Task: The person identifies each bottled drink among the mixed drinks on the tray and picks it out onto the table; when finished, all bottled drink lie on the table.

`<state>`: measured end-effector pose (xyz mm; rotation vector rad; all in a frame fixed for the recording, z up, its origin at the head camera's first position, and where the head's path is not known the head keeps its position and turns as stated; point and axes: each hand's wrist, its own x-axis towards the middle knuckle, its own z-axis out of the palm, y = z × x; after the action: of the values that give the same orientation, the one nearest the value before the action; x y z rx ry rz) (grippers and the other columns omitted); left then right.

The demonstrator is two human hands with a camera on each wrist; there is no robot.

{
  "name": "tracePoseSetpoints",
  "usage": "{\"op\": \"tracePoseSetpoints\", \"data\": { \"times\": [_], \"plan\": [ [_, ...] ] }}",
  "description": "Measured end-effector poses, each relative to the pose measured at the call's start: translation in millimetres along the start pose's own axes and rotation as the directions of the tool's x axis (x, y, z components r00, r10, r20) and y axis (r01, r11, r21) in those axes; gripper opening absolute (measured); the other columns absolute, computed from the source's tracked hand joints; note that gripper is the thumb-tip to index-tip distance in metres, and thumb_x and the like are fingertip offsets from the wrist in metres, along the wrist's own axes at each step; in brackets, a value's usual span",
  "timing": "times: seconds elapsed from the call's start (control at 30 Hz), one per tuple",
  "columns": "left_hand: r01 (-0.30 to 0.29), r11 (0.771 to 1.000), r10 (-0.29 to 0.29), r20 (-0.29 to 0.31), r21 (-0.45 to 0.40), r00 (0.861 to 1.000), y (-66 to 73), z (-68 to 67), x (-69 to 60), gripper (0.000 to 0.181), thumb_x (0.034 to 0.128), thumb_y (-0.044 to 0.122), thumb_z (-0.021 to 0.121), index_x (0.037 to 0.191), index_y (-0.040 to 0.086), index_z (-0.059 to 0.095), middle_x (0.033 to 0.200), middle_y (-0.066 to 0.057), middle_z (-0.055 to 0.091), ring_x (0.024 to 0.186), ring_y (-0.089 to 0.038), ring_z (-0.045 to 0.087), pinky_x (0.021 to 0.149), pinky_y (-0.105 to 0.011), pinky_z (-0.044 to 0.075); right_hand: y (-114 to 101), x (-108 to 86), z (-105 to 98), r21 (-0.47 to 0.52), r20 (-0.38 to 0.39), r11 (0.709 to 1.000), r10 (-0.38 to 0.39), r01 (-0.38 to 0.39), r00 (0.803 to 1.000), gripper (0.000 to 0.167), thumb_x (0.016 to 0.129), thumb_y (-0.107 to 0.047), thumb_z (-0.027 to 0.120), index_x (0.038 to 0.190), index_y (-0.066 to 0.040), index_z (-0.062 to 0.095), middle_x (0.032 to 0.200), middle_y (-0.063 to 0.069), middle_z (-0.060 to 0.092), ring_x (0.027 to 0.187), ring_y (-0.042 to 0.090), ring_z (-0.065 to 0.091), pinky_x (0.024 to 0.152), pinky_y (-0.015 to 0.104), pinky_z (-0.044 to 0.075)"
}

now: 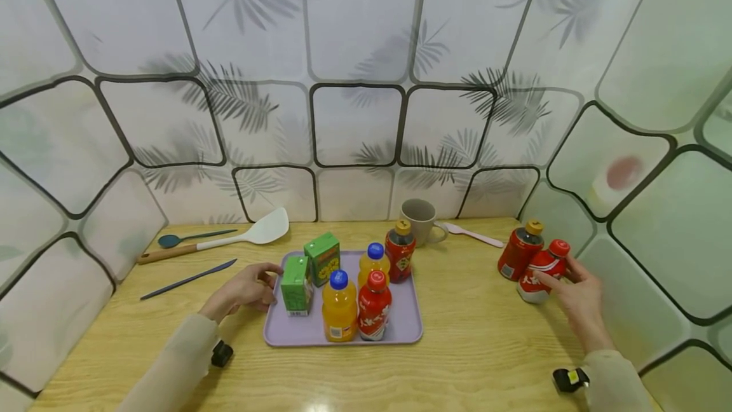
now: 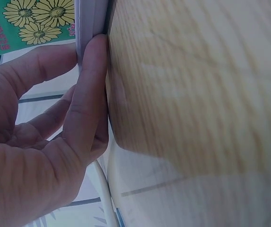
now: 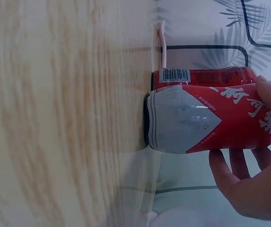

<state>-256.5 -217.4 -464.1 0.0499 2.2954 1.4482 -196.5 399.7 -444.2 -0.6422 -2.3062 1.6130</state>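
Observation:
My left hand [image 1: 251,286] pinches the left rim of a lilac tray [image 1: 400,329]; in the left wrist view the tray's edge [image 2: 91,23] sits between thumb and fingers. On the tray stand two green drink cartons [image 1: 296,286], two orange juice bottles with blue caps [image 1: 339,307], a red-capped red bottle [image 1: 374,307] and a gold-capped dark cola bottle [image 1: 399,253]. Over at the right, my right hand [image 1: 580,297] grips a red-and-white bottle [image 1: 540,275] with a red cap. Its base looks close to the table; contact is hard to tell. Right beside it stands another gold-capped bottle [image 1: 519,252].
Behind the tray stands a grey mug [image 1: 419,221], with a pink plastic utensil [image 1: 474,234] to its right. At the back left lie a wooden-handled spatula [image 1: 251,233], a dark blue spoon [image 1: 169,241] and a dark blue knife [image 1: 189,280]. Patterned walls enclose the wooden table [image 1: 474,336].

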Motion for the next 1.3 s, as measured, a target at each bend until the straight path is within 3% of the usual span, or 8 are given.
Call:
{"op": "tracePoseSetpoints", "data": {
  "times": [0.33,0.47,0.6,0.87,0.97,1.07,1.17,1.3],
  "plan": [
    [0.004,1.000,-0.004,-0.007,0.010,1.000,-0.2,1.4,-0.9,0.063,0.0750,-0.013,0.062,0.135,-0.001,0.048,0.101,-0.015,0.049,0.079,-0.022,0.054,0.062,-0.033,0.059,0.6,2.7,-3.9,-0.025,0.045,1.000,0.001,0.000,0.999,0.094,0.085,-0.036,0.074,0.157,-0.018,0.015,0.161,0.016,0.020,0.144,0.032,0.025,0.083,0.005,0.047],
    [0.005,1.000,-0.005,-0.009,0.013,1.000,-0.7,1.5,-0.9,0.063,0.0751,-0.013,0.062,0.135,-0.001,0.048,0.102,-0.015,0.049,0.079,-0.022,0.054,0.062,-0.033,0.058,3.4,4.8,-4.2,-0.017,0.033,1.000,-0.025,0.026,0.999,0.092,0.085,-0.034,0.075,0.157,-0.018,0.019,0.158,0.013,0.031,0.135,0.024,0.036,0.074,0.002,0.045],
    [0.007,1.000,-0.007,-0.009,0.015,1.000,-0.4,1.2,-0.8,0.063,0.0753,-0.012,0.063,0.135,-0.001,0.048,0.103,-0.015,0.049,0.080,-0.022,0.054,0.063,-0.033,0.059,5.4,5.5,-4.4,0.005,0.015,0.999,-0.046,0.046,0.999,0.090,0.083,-0.032,0.077,0.155,-0.018,0.026,0.148,0.004,0.043,0.124,0.014,0.042,0.073,0.002,0.045],
    [0.010,1.000,-0.010,-0.003,0.012,1.000,1.0,0.6,-1.5,0.065,0.0743,-0.012,0.065,0.136,-0.001,0.047,0.103,-0.016,0.048,0.082,-0.022,0.054,0.063,-0.033,0.059,4.8,3.4,-6.0,0.023,0.028,0.999,-0.042,0.041,0.999,0.089,0.085,-0.034,0.075,0.156,-0.021,0.023,0.157,0.009,0.034,0.133,0.021,0.036,0.073,0.001,0.044],
    [0.009,1.000,-0.009,-0.001,0.013,1.000,1.3,0.4,-1.7,0.065,0.0741,-0.012,0.064,0.136,-0.001,0.047,0.104,-0.016,0.048,0.082,-0.022,0.054,0.063,-0.033,0.059,3.9,1.3,-6.6,0.066,0.010,0.997,-0.039,0.038,0.999,0.087,0.084,-0.032,0.075,0.155,-0.022,0.026,0.156,0.006,0.035,0.132,0.018,0.038,0.072,0.001,0.044],
    [0.010,1.000,-0.010,-0.001,0.013,1.000,1.2,0.3,-1.4,0.065,0.0739,-0.012,0.064,0.136,-0.001,0.047,0.103,-0.016,0.048,0.082,-0.022,0.053,0.063,-0.033,0.059,1.7,-0.4,-7.1,0.159,-0.052,0.987,-0.027,0.035,0.998,0.079,0.082,-0.027,0.079,0.151,-0.022,0.040,0.138,-0.006,0.052,0.118,0.008,0.046,0.072,0.002,0.044],
    [0.010,1.000,-0.010,-0.001,0.016,1.000,0.9,0.4,-0.9,0.065,0.0736,-0.012,0.064,0.136,-0.001,0.047,0.103,-0.016,0.048,0.082,-0.022,0.053,0.063,-0.032,0.059,-0.8,-0.6,-7.4,0.267,-0.125,0.962,-0.017,0.050,0.992,0.067,0.079,-0.023,0.081,0.141,-0.022,0.055,0.113,-0.018,0.060,0.104,0.000,0.049,0.071,0.003,0.044],
    [0.010,1.000,-0.010,-0.003,0.017,1.000,0.5,0.3,-0.1,0.065,0.0733,-0.012,0.064,0.135,-0.001,0.047,0.103,-0.015,0.048,0.082,-0.022,0.053,0.063,-0.033,0.059,-3.3,0.1,-5.4,0.406,-0.221,0.908,-0.008,0.100,0.975,0.052,0.076,-0.012,0.083,0.125,-0.017,0.067,0.098,-0.018,0.065,0.093,0.000,0.056,0.068,0.006,0.048]
  ]
}}
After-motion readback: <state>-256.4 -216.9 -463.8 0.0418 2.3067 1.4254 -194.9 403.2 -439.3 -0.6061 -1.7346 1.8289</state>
